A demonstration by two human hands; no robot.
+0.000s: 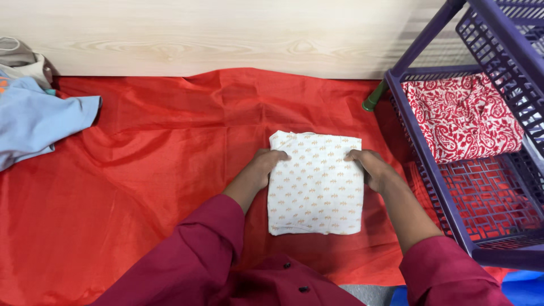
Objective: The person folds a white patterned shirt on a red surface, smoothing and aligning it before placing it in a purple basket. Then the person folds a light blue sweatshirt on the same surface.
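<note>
A: Folded white cloth (315,182) with small orange print, lying flat mid-frame on the red sheet (158,147). Far left: light blue garment (39,116), well apart.

B: Hands?

A: Left hand (266,164) grips the cloth's left edge, fingers curled over the upper corner. Right hand (368,165) does the same on the right edge. Both closed on the fabric.

B: Right side?

A: Purple plastic rack (422,153) just beside the sheet. Red-and-white paisley cloth (462,116) folded on its shelf.
</note>
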